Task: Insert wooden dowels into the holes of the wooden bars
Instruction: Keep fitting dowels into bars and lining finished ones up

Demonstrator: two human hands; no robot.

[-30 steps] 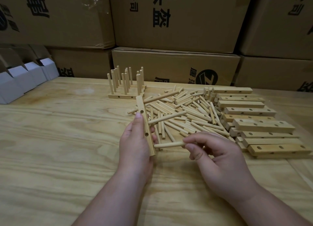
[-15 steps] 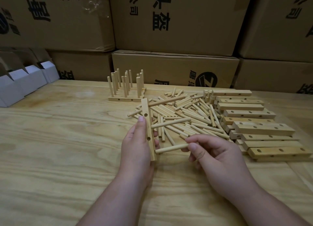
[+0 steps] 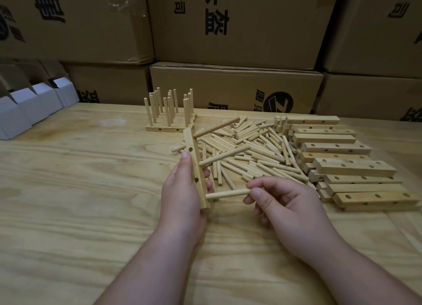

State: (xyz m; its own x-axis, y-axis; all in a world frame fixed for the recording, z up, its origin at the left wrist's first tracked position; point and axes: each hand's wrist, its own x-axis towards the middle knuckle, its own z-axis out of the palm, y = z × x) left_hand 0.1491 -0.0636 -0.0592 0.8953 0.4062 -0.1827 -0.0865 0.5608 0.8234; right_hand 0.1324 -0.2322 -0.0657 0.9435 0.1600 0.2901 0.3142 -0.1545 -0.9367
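Left hand (image 3: 182, 190) grips a wooden bar (image 3: 196, 165) held on edge above the table (image 3: 80, 202), fingers wrapped behind it and the thumb lying along its near face. Two dowels already stand out of the bar toward the right: an upper one (image 3: 217, 127) and a middle one (image 3: 225, 155). Right hand (image 3: 285, 204) pinches a third dowel (image 3: 228, 194) between thumb and forefinger; its free end sits at the bar's lowest hole. Whether the tip is already seated or only touching the face cannot be told from this angle.

Supply: loose dowel pile (image 3: 251, 149) lies just behind the hands, blank bars (image 3: 342, 158) stacked to the right, finished bars (image 3: 169, 112) with upright dowels at the back left.

Risks, as judged:
- Dowel looks slightly off square to the bar. Pushing at that angle could jam it or splay the hole edge.
- Pinch sits at the far end of the dowel, so the tip is poorly steered and may skid off the hole.
- Bar is held only at its lower half; a hard push could twist it in the grip and knock the two seated dowels against the pile.
- Left fingertips lie behind the bar near the hole, so a dowel driven through could jab them.
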